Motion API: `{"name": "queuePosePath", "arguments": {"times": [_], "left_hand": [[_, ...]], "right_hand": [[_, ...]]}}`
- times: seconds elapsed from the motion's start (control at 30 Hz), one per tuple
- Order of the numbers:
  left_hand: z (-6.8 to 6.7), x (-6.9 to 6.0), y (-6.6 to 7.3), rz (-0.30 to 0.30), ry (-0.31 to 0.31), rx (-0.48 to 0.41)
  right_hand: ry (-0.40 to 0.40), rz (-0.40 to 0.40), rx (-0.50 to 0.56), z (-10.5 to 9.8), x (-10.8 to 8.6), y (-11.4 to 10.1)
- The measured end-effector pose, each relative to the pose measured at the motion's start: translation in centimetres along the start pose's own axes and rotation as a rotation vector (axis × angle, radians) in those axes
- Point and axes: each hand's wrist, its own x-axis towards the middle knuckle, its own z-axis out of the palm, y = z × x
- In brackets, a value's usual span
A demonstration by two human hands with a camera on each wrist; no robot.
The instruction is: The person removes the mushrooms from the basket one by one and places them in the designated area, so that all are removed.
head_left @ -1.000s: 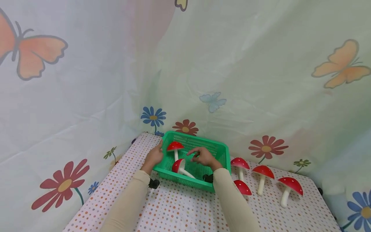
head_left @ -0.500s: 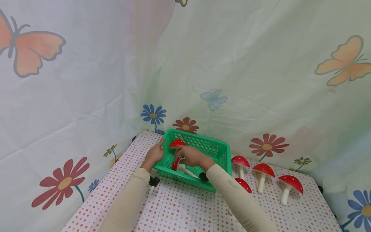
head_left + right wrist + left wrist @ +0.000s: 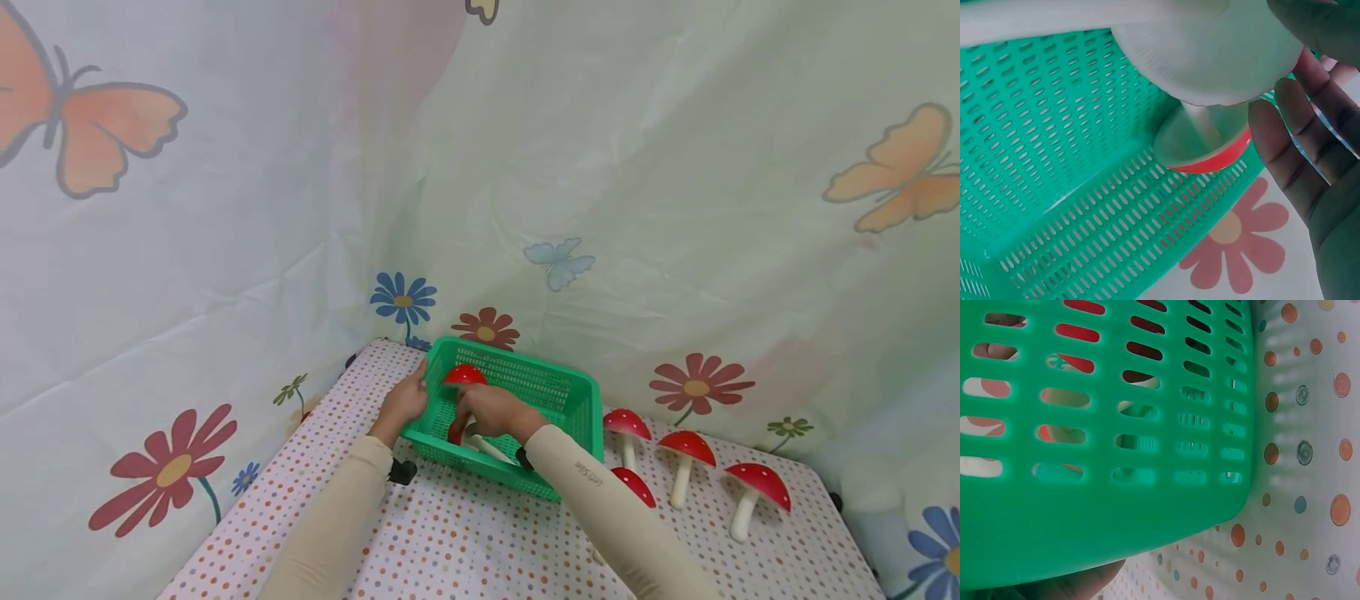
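Note:
A green plastic basket point(image 3: 525, 357) sits at the back of the table. My left hand point(image 3: 403, 400) grips its left end; in the left wrist view, part of a finger point(image 3: 1088, 579) shows past the basket's edge. Inside the basket, my right hand point(image 3: 491, 410) pinches the red cap of a toy mushroom point(image 3: 1210, 56), whose white stem points toward the basket's near right. The thumb and fingers meet around the cap's rim. A second toy mushroom point(image 3: 465, 375), red with white dots, is behind it at the basket's left end, partly hidden by the hand.
On the dotted tablecloth point(image 3: 450, 542), several more red-capped mushrooms point(image 3: 687, 447) lie right of the basket. One of them point(image 3: 633, 485) is partly covered by my right sleeve. Printed fabric point(image 3: 675, 208) hangs close behind and to the left of the table.
My right hand has moved left and down inside the basket, from hovering above its middle to pinching the nearer mushroom's cap. The left hand has stayed at the basket's left end.

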Motion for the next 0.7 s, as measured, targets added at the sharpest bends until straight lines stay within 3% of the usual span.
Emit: {"name": "queuePosePath", "arguments": {"times": [0.33,0.5,0.7], "left_hand": [[-0.1,0.1,0.2,0.006,0.001,0.003],[0.0,0.0,0.3,0.004,0.004,0.014],[0.2,0.0,0.0,0.0,0.012,-0.004]], "right_hand": [[0.001,0.002,-0.081,-0.3,-0.1,-0.2],[0.045,-0.011,-0.102,-0.6,-0.3,-0.2],[0.139,0.093,-0.001,-0.6,-1.4,0.9]]}}
